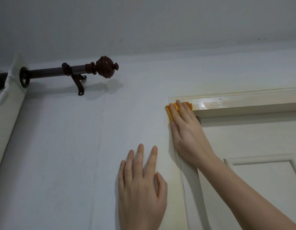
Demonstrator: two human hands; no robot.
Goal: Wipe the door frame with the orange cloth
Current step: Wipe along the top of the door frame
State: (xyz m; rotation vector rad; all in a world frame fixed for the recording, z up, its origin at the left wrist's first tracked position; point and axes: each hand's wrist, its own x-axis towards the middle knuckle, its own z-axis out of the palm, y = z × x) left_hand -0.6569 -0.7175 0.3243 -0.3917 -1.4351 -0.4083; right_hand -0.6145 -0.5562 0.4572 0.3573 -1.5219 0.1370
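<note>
Our right hand presses the orange cloth with straight fingers on the 10 o'clock corner of the door frame; the cloth is mostly hidden, perhaps folded. At 7 o'clock from it, our left hand lies flat on the wall.

The left hand and right hand are bare, with short nails, and the right forearm is unsleeved.

Pale wall is filling most of the view and meeting a grey-white ceiling. At upper left a dark brown curtain rod is ending in a round finial, and a bracket is holding it. A white curtain is hanging from it. A white panelled door is showing at right.
</note>
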